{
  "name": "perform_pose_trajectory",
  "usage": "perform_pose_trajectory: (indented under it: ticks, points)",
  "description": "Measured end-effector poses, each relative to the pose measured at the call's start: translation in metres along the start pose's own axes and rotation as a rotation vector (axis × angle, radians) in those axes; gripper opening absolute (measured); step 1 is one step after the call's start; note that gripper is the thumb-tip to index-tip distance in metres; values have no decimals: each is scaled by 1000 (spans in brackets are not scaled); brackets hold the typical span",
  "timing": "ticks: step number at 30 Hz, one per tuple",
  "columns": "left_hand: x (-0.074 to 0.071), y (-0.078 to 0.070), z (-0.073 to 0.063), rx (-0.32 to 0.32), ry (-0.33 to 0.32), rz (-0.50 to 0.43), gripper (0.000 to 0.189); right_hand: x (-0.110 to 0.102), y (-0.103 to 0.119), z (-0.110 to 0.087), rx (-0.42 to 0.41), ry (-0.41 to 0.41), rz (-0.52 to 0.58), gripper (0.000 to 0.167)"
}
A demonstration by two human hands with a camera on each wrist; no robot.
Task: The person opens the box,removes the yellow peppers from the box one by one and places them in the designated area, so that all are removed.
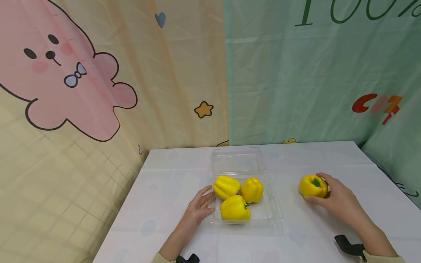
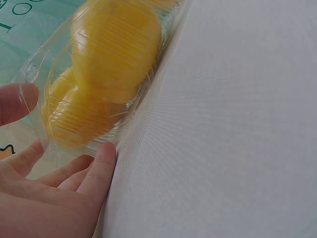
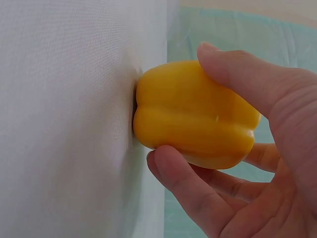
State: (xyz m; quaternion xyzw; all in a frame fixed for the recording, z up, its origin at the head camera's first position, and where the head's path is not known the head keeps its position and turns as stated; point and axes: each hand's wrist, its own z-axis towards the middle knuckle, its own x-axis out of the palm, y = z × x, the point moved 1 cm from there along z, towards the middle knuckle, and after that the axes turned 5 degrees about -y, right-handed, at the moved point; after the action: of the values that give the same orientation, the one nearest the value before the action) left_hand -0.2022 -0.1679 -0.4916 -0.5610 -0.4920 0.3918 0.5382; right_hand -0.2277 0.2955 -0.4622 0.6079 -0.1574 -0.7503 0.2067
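On the right of the table, my right hand (image 1: 340,199) holds a yellow bell pepper (image 1: 310,186) between thumb and fingers, its green stem showing. The right wrist view shows this pepper (image 3: 193,114) against or just off the white surface. Left of it lies a clear plastic clamshell box (image 1: 271,204) with its lid (image 1: 238,160) folded back. Three yellow bell peppers sit inside: one at back left (image 1: 226,187), one at right (image 1: 251,190), one in front (image 1: 235,207). My left hand (image 1: 196,210) touches the box's left side with relaxed fingers (image 2: 101,168).
A white cloth (image 1: 164,204) covers the table. Behind it hangs a printed curtain (image 1: 279,91), close to the table's back edge. Black straps (image 1: 348,246) show at the wrists near the front edge.
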Motion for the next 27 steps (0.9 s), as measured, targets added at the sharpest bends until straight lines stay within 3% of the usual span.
perform_pose_trajectory:
  ticks: [14,27]
  points:
    - [-1,2,0,12,7,8,67,4,0,0,6,-3,21,106]
    - [-1,1,2,38,25,13,67,-13,11,2,-4,26,-26,105]
